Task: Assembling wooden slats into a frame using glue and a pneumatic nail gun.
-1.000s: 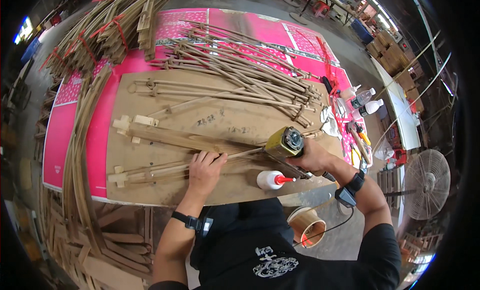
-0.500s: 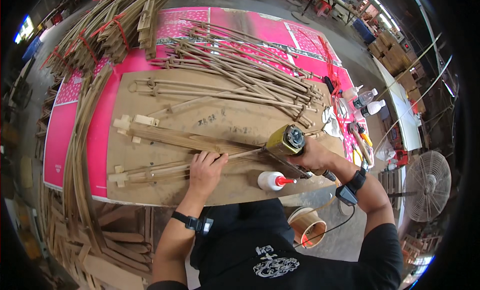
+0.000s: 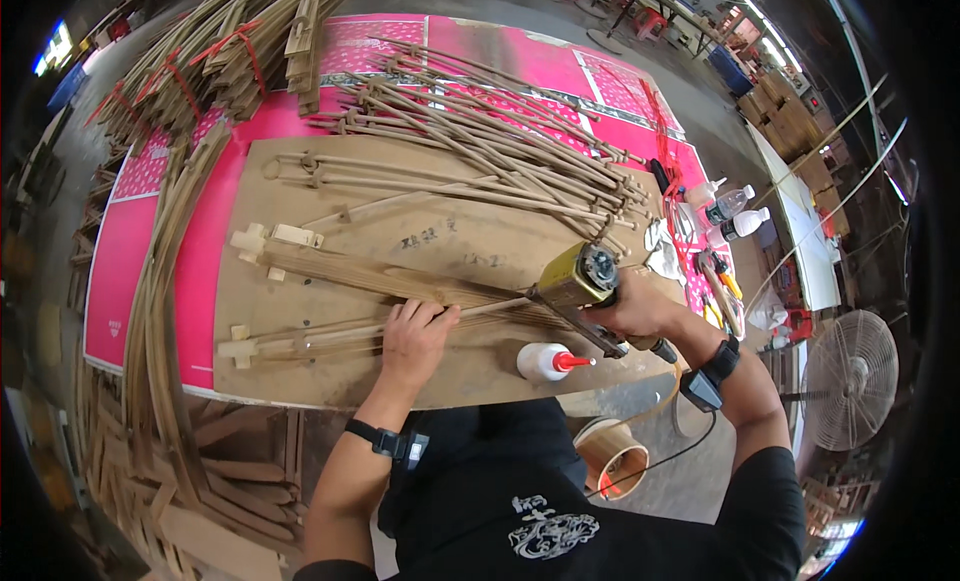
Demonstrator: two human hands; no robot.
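My right hand (image 3: 637, 309) is wrapped round the handle of a yellow-and-black nail gun (image 3: 572, 286). Its nose lies over the right end of a thin wooden rod (image 3: 490, 309); the exact contact is hidden. My left hand (image 3: 414, 333) curls its fingers over that rod, pressing it on the board. Under and beside the hand run flat wooden strips (image 3: 330, 343) with a cross-shaped block (image 3: 238, 348) at their left end. Behind them is a second strip assembly (image 3: 350, 273) with pale blocks. A white glue bottle (image 3: 540, 361) with a red nozzle lies near the gun.
Several knobbed wooden rods (image 3: 480, 131) are heaped at the back of the brown board (image 3: 290, 381). Strip bundles (image 3: 215, 56) with red ties stand back left. Pliers (image 3: 733, 281), bottles (image 3: 738, 224) and red cords (image 3: 667, 181) lie on the right. A fan (image 3: 850, 379) stands beyond.
Almost nothing differs. The view has shifted slightly, and both hands keep their holds, the nail gun staying over the rod's right end.
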